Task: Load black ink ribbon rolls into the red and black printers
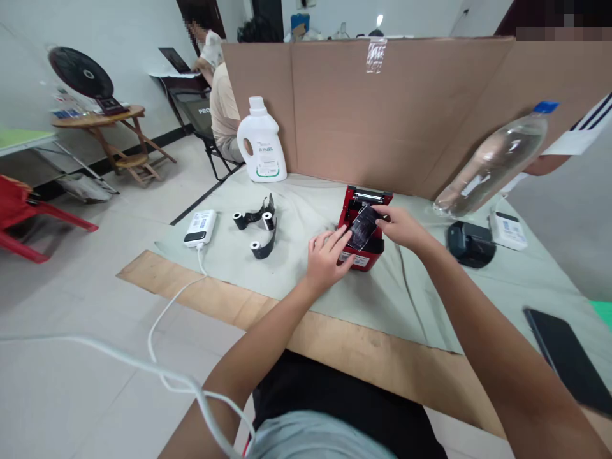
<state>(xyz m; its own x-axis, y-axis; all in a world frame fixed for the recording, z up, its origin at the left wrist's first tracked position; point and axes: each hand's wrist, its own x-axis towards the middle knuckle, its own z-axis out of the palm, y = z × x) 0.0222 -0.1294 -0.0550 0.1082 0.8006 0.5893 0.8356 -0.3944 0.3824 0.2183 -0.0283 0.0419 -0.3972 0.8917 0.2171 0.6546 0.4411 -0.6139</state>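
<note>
Red-and-black boxy device, one, open; small black rolls, three. Right hand, bent inward, pinches glossy black sheet; left hand: fingers extended, hold unclear.

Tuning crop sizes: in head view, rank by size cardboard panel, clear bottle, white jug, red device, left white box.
Cardboard panel
Clear bottle
White jug, red device (partly covered): look alike, unranked
Left white box

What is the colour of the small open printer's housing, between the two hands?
The printer housing is red; it shows in the head view.
</note>
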